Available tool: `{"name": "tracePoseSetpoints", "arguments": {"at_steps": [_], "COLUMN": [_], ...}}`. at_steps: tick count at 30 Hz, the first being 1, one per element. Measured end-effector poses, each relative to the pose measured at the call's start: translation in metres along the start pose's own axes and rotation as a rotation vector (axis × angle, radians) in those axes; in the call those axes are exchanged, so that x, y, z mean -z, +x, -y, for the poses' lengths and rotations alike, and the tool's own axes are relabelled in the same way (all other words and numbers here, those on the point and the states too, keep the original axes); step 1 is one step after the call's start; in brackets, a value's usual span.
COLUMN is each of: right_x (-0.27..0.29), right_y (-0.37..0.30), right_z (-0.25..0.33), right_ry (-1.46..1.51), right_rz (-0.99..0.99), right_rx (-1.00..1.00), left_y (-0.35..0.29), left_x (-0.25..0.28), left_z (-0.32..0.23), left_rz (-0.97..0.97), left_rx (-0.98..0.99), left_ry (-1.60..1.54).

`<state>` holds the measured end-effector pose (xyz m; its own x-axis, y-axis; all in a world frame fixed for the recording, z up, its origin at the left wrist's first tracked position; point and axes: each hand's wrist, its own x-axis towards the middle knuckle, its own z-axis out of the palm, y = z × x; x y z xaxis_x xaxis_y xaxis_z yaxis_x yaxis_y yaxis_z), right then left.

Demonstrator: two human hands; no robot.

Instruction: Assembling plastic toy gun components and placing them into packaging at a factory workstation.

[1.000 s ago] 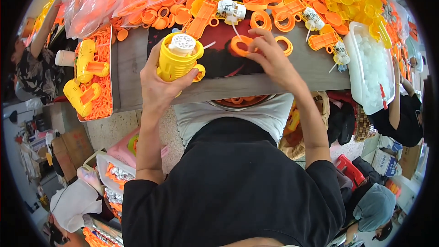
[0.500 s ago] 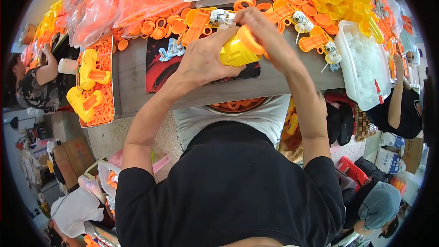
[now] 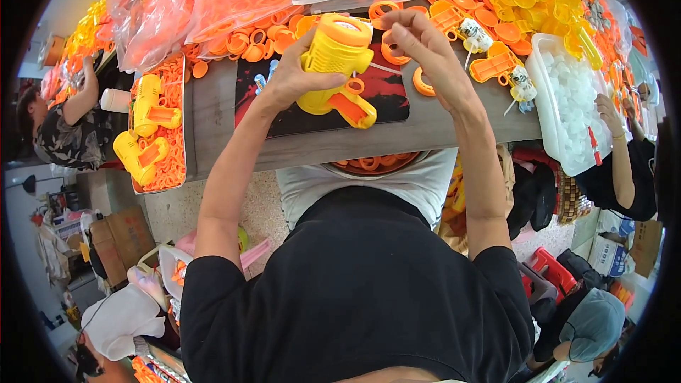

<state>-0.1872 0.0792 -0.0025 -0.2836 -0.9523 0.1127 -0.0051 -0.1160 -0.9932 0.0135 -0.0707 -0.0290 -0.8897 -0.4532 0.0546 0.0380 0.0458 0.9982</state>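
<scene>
Left hand [image 3: 289, 79] clamped round yellow toy [image 3: 330, 55] over mat [image 3: 284, 124], likely so orange rim [image 3: 330, 29] sits clear; right hand [image 3: 430, 55] right of mat, fingers apart.

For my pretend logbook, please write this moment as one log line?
Left hand: holding yellow casing, orange ring on its end | Right hand: beside casing, apart, apparently empty | Table: dark mat, white tray

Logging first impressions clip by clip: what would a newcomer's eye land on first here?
Likely the yellow toy body, gripped in the left hand above the dark mat near centre. Next, the bright heap of yellow parts at upper right and the white tub of translucent pieces below it.
</scene>
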Motion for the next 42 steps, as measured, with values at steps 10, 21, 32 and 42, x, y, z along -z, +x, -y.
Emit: {"name": "tracePoseSetpoints", "arguments": {"at_steps": [10,21,32,42], "right_x": [-0.069,-0.019,-0.026,-0.031], "right_y": [-0.035,-0.005,0.021,0.024], "right_z": [-0.001,0.014,-0.008,-0.03], "right_ry": [-0.459,-0.102,0.231,0.608], "right_rz": [-0.322,-0.15,0.011,0.014], "right_rx": [0.303,0.227,0.124,-0.063], "left_y": [-0.011,-0.017,-0.022,-0.017], "left_x": [-0.01,-0.042,-0.028,-0.034], "left_z": [0.026,0.027,0.026,0.02], "left_rz": [0.02,0.2,0.242,0.091], "left_rx": [-0.007,-0.016,0.064,0.14], "left_ry": [-0.414,-0.836,-0.732,-0.591]}}
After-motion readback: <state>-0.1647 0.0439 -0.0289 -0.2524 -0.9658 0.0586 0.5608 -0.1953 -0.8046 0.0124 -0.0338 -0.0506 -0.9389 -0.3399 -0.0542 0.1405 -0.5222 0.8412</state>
